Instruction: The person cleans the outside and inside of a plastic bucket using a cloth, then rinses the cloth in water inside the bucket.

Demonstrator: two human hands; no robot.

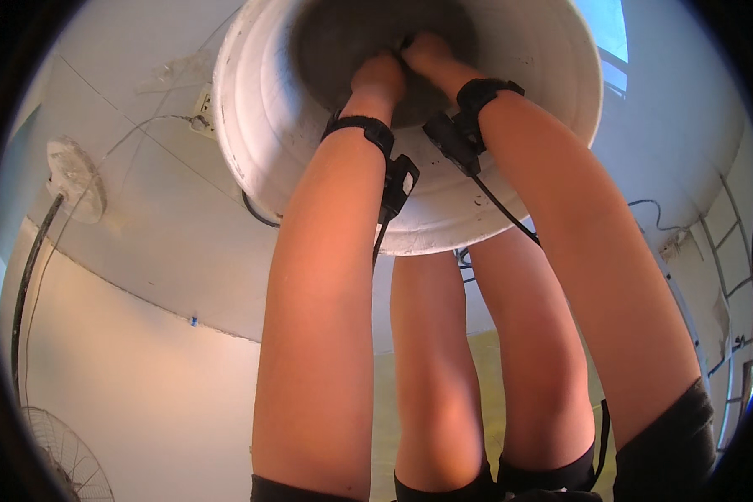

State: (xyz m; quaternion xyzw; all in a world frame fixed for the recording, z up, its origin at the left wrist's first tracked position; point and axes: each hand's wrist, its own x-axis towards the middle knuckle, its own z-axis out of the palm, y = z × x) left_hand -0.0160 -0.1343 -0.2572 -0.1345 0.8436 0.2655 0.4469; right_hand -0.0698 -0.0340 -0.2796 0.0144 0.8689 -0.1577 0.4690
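Note:
Both my arms reach down into a large white tub [251,138] with a dark, greyish interior bottom. My left hand [378,74] and my right hand [425,51] are close together low in the tub. Their fingers are mostly hidden in shadow, so what they touch or hold cannot be made out. Around each wrist runs a black strap bearing a small black device [399,188], with a cable hanging from it. My bare legs stand just below the tub's near rim.
At left, a pedestal fan's round base [75,179] and dark pole [32,282] lead to its wire cage [75,458]. A power socket [204,112] with a plugged-in cord sits beside the tub. Metal racking [721,251] stands at right.

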